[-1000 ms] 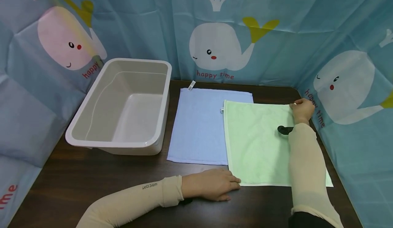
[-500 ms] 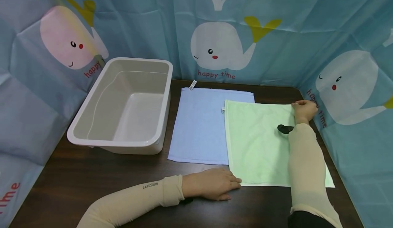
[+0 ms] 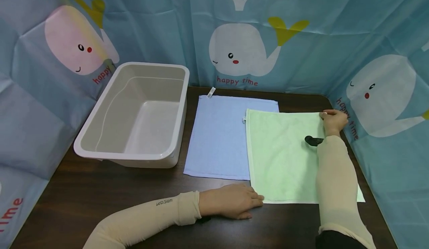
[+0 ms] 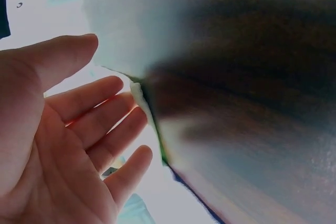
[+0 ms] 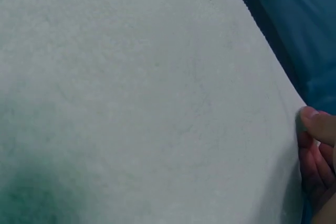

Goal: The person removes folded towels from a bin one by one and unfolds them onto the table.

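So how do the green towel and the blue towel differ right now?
The green towel lies nearer the person and partly over the right edge of the blue towel. The right hand pinches the green towel's far right corner and the left hand rests flat at its near left corner; no hand touches the blue towel. The blue towel's white tag shows at its far left corner. Both lie spread flat on the dark table.

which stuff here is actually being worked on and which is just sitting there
In hand:
green towel, spread flat
right hand, pinching its far right corner
left hand, flat at its near left corner

Lying about:
blue towel, partly under the green one
beige tub
whale curtain
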Demonstrator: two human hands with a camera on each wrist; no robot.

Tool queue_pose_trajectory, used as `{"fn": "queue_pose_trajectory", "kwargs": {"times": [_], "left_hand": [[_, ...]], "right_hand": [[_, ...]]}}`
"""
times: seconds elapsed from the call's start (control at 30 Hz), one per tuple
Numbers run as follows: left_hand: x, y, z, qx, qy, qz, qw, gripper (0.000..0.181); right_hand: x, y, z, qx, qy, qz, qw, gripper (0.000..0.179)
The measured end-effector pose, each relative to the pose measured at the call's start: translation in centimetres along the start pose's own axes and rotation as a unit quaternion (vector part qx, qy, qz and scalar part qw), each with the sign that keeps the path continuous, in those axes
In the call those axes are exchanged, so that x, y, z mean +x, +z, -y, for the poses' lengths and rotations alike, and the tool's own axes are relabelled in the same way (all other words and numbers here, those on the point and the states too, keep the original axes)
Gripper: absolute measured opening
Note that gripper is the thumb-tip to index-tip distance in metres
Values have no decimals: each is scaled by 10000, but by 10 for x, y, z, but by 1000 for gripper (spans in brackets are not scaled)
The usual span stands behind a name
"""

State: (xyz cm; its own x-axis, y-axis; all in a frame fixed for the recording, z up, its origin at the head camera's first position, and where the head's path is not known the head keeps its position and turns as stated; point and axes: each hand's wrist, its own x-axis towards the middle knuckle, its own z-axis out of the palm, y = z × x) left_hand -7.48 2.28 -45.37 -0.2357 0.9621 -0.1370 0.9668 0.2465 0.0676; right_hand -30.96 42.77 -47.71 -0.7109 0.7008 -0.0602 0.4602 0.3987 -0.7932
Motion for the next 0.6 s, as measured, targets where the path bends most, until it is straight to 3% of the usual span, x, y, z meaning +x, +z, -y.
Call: {"fn": "queue_pose_trajectory", "kwargs": {"times": [0.27,0.43,0.6], "left_hand": [[-1,-2,0,58,-21,23,10000,48],[-1,0,0,29,-1,-18,10000,47],[-2,0,-1,9,-1,-6,10000,48]], "right_hand": [[4,0,-7,-63,-234,52,9997,43],[4,-1,-14,116,-303,71,9994,31],[4,-3,-19,116,-521,352,9980,21]]}}
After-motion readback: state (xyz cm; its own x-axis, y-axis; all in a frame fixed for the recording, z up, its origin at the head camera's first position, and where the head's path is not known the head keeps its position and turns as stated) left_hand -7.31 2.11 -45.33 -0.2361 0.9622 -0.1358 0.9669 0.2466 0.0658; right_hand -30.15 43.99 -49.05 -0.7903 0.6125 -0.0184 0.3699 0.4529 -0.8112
